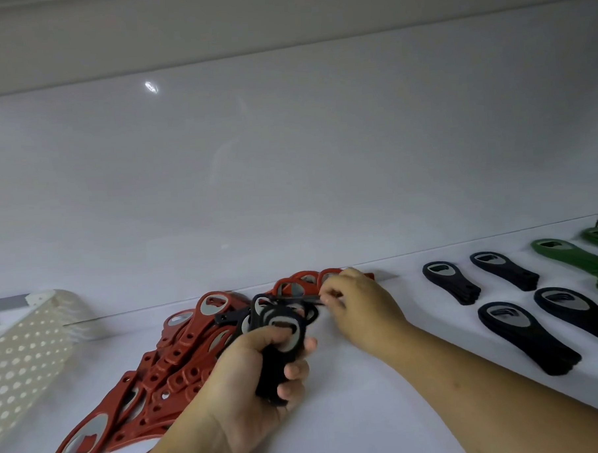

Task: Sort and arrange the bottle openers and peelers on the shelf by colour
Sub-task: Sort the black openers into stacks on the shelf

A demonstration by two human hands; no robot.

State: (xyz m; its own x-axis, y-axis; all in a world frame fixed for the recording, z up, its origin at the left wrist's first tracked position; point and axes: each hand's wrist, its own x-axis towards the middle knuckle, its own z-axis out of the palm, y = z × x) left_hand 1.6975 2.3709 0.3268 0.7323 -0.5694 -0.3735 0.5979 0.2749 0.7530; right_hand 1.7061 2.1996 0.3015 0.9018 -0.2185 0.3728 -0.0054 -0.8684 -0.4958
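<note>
Head view: nearest, the left hand [242, 376] has its fingers [293, 370] curled round a bunch of black openers [278, 330]. Just beyond, the right hand [363, 309] pinches a thin dark piece [294, 297], too blurred to name. Left of the fingers the red pile [166, 355] lies loose on the shelf [384, 411], probably unsorted. To their right, black stacks [528, 336] and green ones [569, 255] look sorted, the green cut off.

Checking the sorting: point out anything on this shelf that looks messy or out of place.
The red bottle openers lie in a loose, overlapping heap on the left, unlike the tidy dark stacks and green stacks on the right. The left hand grips black openers right over that heap.
</note>
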